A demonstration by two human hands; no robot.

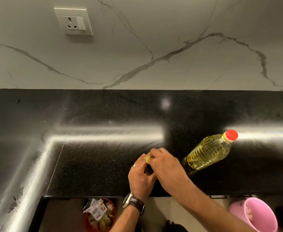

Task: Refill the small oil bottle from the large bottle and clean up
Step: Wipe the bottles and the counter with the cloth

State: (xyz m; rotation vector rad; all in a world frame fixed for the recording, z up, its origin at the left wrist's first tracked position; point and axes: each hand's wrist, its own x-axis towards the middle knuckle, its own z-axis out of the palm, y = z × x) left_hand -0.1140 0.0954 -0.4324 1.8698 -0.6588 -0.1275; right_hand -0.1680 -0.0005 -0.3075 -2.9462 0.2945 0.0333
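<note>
The large clear bottle [208,151] of yellow oil stands on the black counter [95,148] at the right, its red cap on. Both my hands meet over the small oil bottle [148,170], which is almost wholly hidden; only a dark bit of it shows between my fingers. My left hand [140,178], with a watch on the wrist, curls round the small bottle from the left. Over the bottle's top, my right hand [164,164] pinches something yellow [147,159].
A white marble wall with a socket [74,21] rises behind the counter. Below the counter's front edge, a red bin [100,215] holds wrappers, and a pink bucket [256,215] stands at the right.
</note>
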